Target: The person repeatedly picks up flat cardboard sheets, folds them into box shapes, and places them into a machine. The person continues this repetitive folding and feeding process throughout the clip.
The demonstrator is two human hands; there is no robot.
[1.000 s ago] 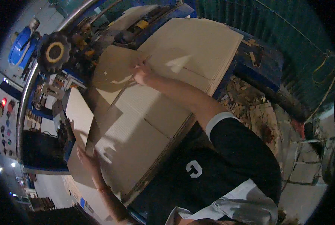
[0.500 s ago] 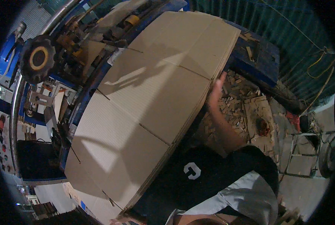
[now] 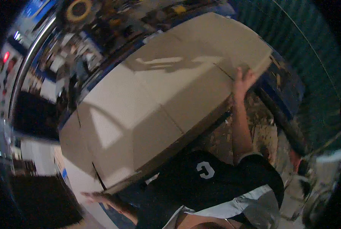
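Here's the cardboard stack [image 3: 159, 95], lying flat and slantwise along the blue surface [image 3: 286, 93], whose right end juts out past it. And look at the 2 hands, both at the side facing the person! The right hand [image 3: 243, 84] is up toward the right end of the stack, fingers spread over the near edge and onto the top sheet, beside a slot [image 3: 224, 71]; no firm grip can be made out. Down at the near left corner, the left hand [image 3: 99, 197] reaches out with its fingers extended, not closed, just outside the corner; whether it touches the cardboard, I can't tell.

So how far along are we? The slots are already there, 3 of them clearly running in from the near edge, and the top sheet lies across the stack, its right end roughly in line with the layers below. That looks like piling done, with the hands placed to steady or square up the edges. The near side is too blurred to judge how even those layers are, or to count them. Nothing is lifted clear of the surface. What's left? I'd judge just the edges, though this view can't confirm it.
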